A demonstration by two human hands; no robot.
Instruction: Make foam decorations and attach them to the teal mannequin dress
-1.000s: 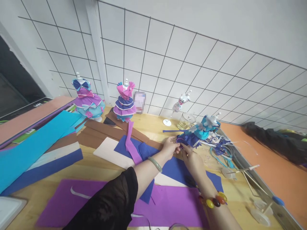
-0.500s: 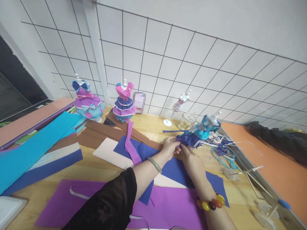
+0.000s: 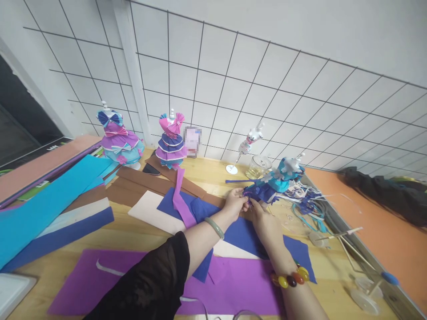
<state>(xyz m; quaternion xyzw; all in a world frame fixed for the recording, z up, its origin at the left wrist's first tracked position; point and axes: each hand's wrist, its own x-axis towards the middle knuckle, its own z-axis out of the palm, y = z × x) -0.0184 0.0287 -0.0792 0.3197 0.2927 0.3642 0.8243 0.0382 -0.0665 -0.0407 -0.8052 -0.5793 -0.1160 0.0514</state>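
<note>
A miniature dress form in a turquoise and dark blue dress (image 3: 279, 178) leans over on its side, its hem toward me. My left hand (image 3: 235, 205), a green bangle on its wrist, pinches the dark blue hem from the left. On the near side, my right hand (image 3: 264, 218) presses its fingers on the same hem; a beaded bracelet circles that wrist. Between the fingertips the detail is too small to make out. Below the hands lie a dark blue sheet (image 3: 245, 235) and a purple sheet (image 3: 247, 284). A purple strip (image 3: 182, 206) runs beside my left hand.
Two dressed miniature forms, one in purple and turquoise (image 3: 122, 140) and one in pink and blue (image 3: 171, 144), stand along the back. Near a glass jar (image 3: 258, 168) is a white bare form (image 3: 248, 142). Scraps (image 3: 308, 202) and thin sticks (image 3: 353, 249) lie to the right.
Both hands stay at the hem of the blue dress, with only slight finger movement. The whole view has shifted a little.
</note>
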